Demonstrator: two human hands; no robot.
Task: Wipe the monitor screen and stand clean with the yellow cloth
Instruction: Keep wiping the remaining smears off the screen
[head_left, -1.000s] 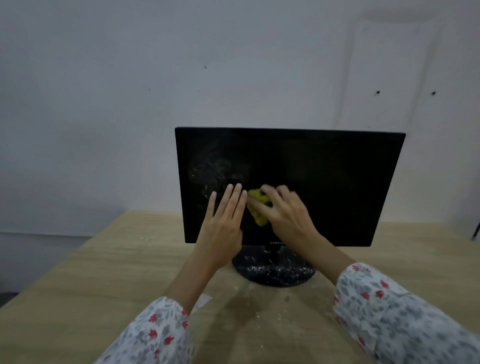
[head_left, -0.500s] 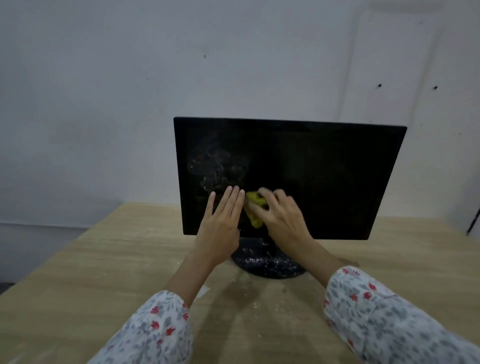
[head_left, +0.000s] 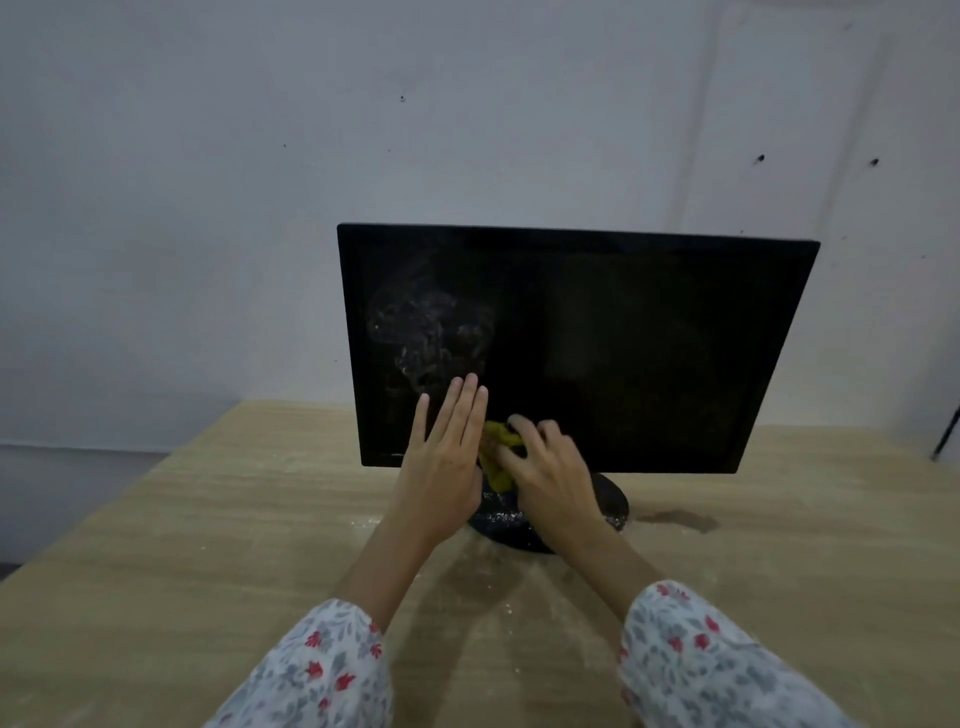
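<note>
Now wiping low on screen (head_left: 597, 353): right hand (head_left: 550, 478) bunching cloth (head_left: 496, 452), left hand (head_left: 447, 457) flat, steadying. Risk: tipping monitor, smearing leftover grime.

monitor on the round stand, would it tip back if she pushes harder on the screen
Possibly. The wide black flat monitor sits on one small round black stand, so it looks top-heavy. The left hand lies flat against the screen, probably steadying it. The right hand works the crumpled yellow cloth low, near the stand, where a push likely tips it less.
</note>
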